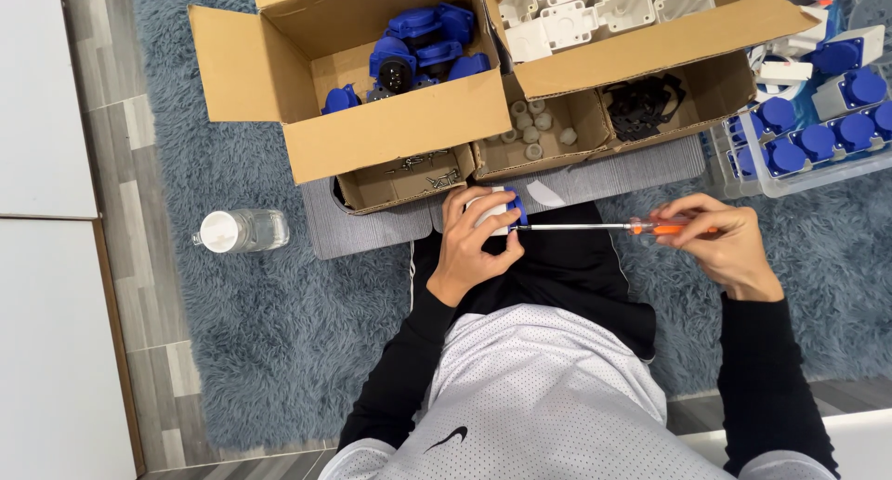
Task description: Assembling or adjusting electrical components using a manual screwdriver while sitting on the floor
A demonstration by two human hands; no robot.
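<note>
My left hand (474, 243) grips a small white box with a blue socket part (502, 210) over my lap. My right hand (720, 243) holds a screwdriver with an orange handle (664, 227). Its metal shaft (571, 226) runs level to the left and its tip meets the blue side of the box. Both sleeves are black.
An open cardboard box with blue plugs (418, 52) sits ahead, one with white housings (595, 11) beside it. Small trays hold screws (418, 169), white caps (534, 127) and black gaskets (641, 104). A clear bin of finished blue-capped sockets (818, 136) stands right. A water bottle (240, 230) lies left on the grey rug.
</note>
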